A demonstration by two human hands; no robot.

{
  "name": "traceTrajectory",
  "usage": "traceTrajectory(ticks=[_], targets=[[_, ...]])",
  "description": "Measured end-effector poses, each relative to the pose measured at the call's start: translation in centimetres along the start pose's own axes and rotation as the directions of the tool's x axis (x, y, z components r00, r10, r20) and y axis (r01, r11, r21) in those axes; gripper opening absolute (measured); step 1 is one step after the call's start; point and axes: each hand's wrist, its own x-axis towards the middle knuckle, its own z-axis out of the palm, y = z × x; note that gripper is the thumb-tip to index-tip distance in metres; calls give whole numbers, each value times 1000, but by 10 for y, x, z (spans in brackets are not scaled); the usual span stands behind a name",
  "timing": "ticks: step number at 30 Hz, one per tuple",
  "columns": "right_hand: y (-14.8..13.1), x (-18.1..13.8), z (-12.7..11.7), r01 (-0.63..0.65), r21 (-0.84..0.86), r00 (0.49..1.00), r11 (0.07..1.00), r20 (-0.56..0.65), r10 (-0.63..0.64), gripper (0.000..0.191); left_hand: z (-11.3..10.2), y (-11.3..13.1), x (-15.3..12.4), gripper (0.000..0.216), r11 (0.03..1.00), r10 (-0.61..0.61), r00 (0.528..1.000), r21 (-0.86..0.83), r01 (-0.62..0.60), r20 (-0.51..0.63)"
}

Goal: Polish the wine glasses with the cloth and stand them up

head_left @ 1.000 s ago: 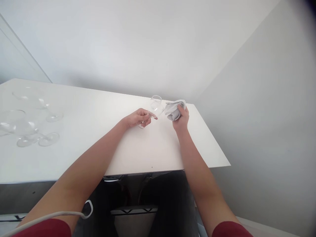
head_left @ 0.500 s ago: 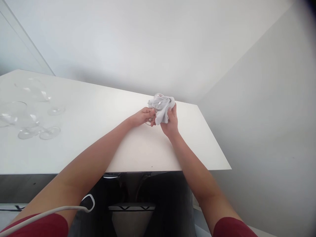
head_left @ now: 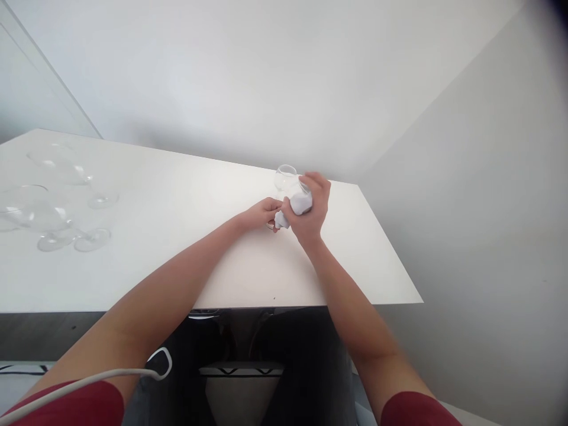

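A clear wine glass (head_left: 284,176) is held above the far right part of the white table (head_left: 186,236). My left hand (head_left: 262,212) pinches its stem near the foot, fingers closed. My right hand (head_left: 310,207) is wrapped round a bunched light grey cloth (head_left: 298,205), pressing it against the side of the glass bowl. The rim of the bowl shows just left of my right fingers. Most of the stem is hidden behind the cloth and my fingers.
Several more clear wine glasses (head_left: 48,207) lie and stand at the left of the table. A white wall runs behind, a grey wall to the right. A white cable (head_left: 110,374) hangs near my left sleeve below the table's near edge.
My right hand brought the cloth from the right onto the glass, covered the bowl, then slid down its side, so the rim shows again. My left hand kept its hold on the stem.
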Motion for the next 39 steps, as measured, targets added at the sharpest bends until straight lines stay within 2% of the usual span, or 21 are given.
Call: traceTrajectory(ticks=[2, 4, 6, 8, 10, 11, 12, 14, 16, 17, 18, 20, 21, 23, 25, 27, 29, 31, 33, 36, 39], targets=[[-4, -1, -1, 79, -67, 997, 995, 32, -77, 25, 4, 2, -1, 53, 1000, 9, 1000, 27, -10, 12], [-10, -1, -1, 62, -2, 997, 998, 39, -62, 24, 7, 5, -2, 49, 1000, 13, 999, -5, -13, 37], [-14, -3, 2, -63, 183, 996, 981, 75, 50, 37, 9, 8, -3, 48, 996, 19, 998, -90, -13, 64], [-14, -4, 5, -250, 371, 957, 894, 232, 172, 49, 8, 9, -4, 50, 980, 4, 997, -200, 11, 77], [-9, -4, 5, -369, 480, 909, 796, 366, 200, 55, 5, 8, -5, 54, 954, -39, 989, -290, 79, 140], [-4, -2, 4, -382, 524, 900, 761, 397, 179, 59, 2, 8, -5, 56, 938, -66, 974, -321, 134, 215], [1, -1, 2, -377, 565, 897, 734, 421, 136, 64, -1, 7, -5, 58, 919, -90, 943, -337, 202, 321], [14, 4, -2, -358, 616, 869, 702, 494, 10, 65, -7, 4, -6, 58, 883, -125, 816, -312, 351, 565], [22, 9, -7, -356, 594, 782, 722, 612, -118, 62, -10, 2, -7, 51, 862, -153, 680, -241, 447, 717], [24, 10, -8, -347, 570, 741, 744, 653, -155, 62, -11, 1, -7, 45, 861, -162, 660, -221, 458, 734], [22, 11, -9, -334, 550, 729, 765, 666, -160, 62, -11, 0, -7, 41, 866, -163, 678, -225, 446, 717], [13, 11, -9, -297, 525, 793, 797, 600, -99, 64, -9, 0, -6, 42, 888, -142, 777, -267, 374, 614], [6, 10, -9, -261, 514, 849, 817, 526, -59, 64, -8, 0, -6, 45, 903, -121, 831, -288, 320, 543], [-8, 7, -9, -121, 438, 939, 891, 340, -40, 57, -5, 1, -5, 53, 929, -80, 905, -298, 219, 417], [-17, 5, -11, 55, 253, 974, 966, 199, -108, 47, -2, 3, -4, 57, 949, -59, 947, -277, 151, 316], [-16, 5, -13, 171, 33, 974, 985, 147, -174, 42, 0, 6, -4, 59, 968, -58, 970, -226, 113, 235], [-10, 6, -15, 224, -123, 964, 967, 172, -202, 30, 1, 8, -5, 58, 989, -54, 985, -128, 75, 161], [-4, 8, -15, 255, -213, 952, 943, 224, -207, 12, 1, 11, -6, 58, 999, -32, 992, -17, 34, 123], [-2, 8, -15, 263, -266, 947, 928, 255, -195, 7, 1, 12, -7, 58, 999, -11, 993, 52, 5, 117], [-9, 7, -16, 218, -238, 954, 947, 256, -156, 6, 2, 14, -8, 57, 996, -42, 990, 79, 31, 137], [-20, 9, -20, 38, -33, 959, 999, 282, -28, 13, 1, 15, -9, 58, 997, -75, 981, 51, 66, 181]])
